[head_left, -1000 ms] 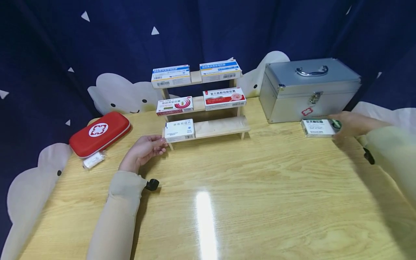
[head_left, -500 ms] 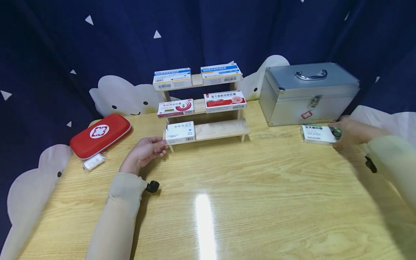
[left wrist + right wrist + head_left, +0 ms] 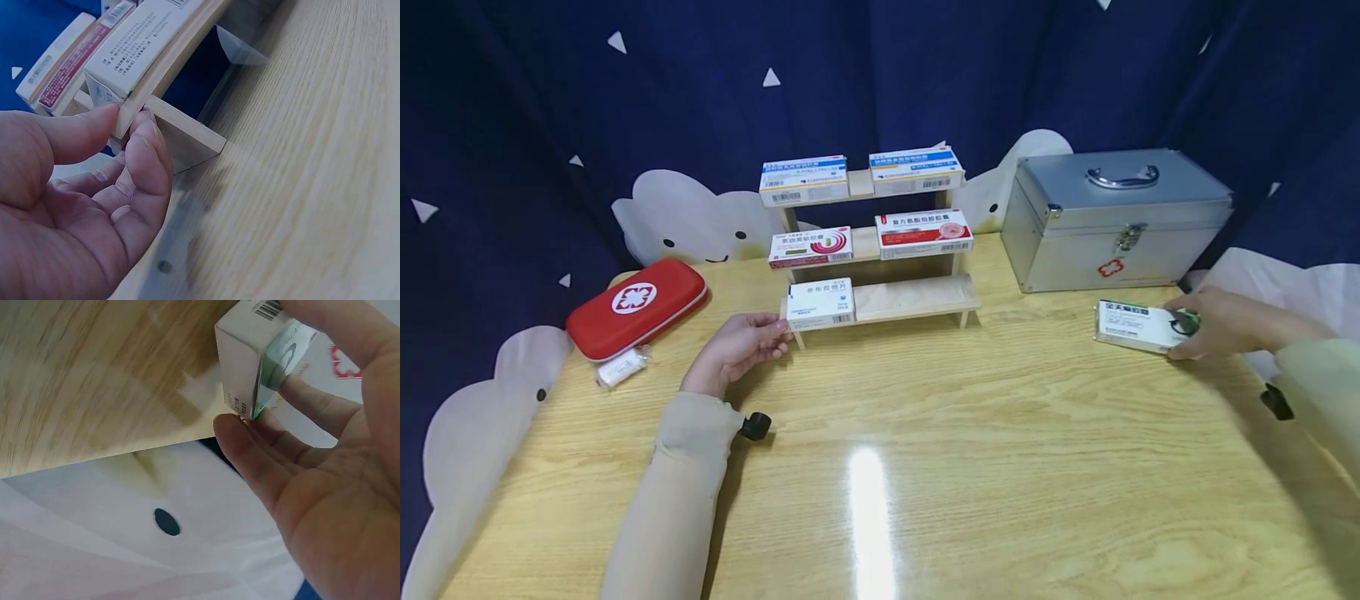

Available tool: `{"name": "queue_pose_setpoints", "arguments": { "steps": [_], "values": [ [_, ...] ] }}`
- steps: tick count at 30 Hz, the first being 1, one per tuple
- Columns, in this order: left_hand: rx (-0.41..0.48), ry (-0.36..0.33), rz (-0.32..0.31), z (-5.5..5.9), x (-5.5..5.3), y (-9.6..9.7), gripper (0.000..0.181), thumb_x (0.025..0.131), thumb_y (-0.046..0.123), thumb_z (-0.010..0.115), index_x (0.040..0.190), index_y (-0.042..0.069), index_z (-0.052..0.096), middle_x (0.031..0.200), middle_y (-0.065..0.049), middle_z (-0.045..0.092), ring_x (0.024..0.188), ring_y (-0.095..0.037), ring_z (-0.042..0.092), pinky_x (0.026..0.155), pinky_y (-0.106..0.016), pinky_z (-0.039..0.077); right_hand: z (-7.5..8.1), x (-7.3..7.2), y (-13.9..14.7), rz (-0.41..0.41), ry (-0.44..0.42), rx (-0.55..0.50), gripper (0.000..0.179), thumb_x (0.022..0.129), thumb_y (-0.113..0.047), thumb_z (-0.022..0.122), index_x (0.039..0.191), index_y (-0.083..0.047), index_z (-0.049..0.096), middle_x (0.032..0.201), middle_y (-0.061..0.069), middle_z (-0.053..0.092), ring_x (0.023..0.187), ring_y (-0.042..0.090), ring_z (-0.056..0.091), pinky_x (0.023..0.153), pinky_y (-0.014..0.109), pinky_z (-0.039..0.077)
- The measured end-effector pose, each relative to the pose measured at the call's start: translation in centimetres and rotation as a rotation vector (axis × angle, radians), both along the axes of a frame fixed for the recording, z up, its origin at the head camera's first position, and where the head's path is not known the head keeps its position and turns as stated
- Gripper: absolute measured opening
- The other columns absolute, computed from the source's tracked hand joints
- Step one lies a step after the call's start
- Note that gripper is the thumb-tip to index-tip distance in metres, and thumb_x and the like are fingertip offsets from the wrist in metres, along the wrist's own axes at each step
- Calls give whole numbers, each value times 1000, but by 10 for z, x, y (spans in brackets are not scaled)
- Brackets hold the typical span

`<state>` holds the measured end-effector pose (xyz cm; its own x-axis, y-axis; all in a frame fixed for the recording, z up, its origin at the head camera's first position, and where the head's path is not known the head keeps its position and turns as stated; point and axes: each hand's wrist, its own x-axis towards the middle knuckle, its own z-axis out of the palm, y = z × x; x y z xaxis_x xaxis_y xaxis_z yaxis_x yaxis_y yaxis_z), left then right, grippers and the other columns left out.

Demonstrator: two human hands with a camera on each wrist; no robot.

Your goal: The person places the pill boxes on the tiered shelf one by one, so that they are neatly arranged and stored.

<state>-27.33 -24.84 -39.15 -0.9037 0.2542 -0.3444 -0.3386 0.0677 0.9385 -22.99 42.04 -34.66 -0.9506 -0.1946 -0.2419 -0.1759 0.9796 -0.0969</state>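
My left hand (image 3: 737, 350) pinches the left end of the bottom shelf of a three-tier wooden rack (image 3: 917, 297) between thumb and fingers; the left wrist view shows the thumb against the board's end. Right above the thumb, a white medicine box (image 3: 134, 53) lies on that shelf. My right hand (image 3: 1228, 321) grips the right end of another white medicine box (image 3: 1138, 325) with green on it, in front of the metal case. In the right wrist view, thumb and fingers hold this medicine box (image 3: 240, 369) from opposite sides.
Blue-and-white medicine boxes (image 3: 805, 179) sit on the top tier, red-and-white ones (image 3: 923, 233) on the middle tier. A silver metal case (image 3: 1075, 250) stands at the back right. To the left lie a red zip case (image 3: 636, 307) and a small wrapped white roll (image 3: 622, 367).
My right hand has drawn the green-and-white medicine box slightly toward me, away from the metal case. The left hand keeps its hold on the rack. The head view has shifted a little.
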Motion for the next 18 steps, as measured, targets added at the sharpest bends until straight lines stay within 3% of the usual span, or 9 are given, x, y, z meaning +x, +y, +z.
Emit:
{"name": "queue_pose_setpoints", "arguments": {
  "steps": [8,18],
  "values": [
    [-25,2,0,1,0,1,42,105,12,50,139,-10,38,104,-13,61,76,-11,61,71,-21,54,13,16,-25,54,73,-81,78,70,-41,89,127,3,59,96,14,55,82,23,46,66,34,40],
    [-29,1,2,3,0,1,43,105,12,50,140,-10,38,99,-8,62,76,-11,61,72,-21,53,30,29,-77,137,150,-142,80,68,-40,91,130,-2,59,107,22,52,86,27,52,68,39,45]
  ]
}}
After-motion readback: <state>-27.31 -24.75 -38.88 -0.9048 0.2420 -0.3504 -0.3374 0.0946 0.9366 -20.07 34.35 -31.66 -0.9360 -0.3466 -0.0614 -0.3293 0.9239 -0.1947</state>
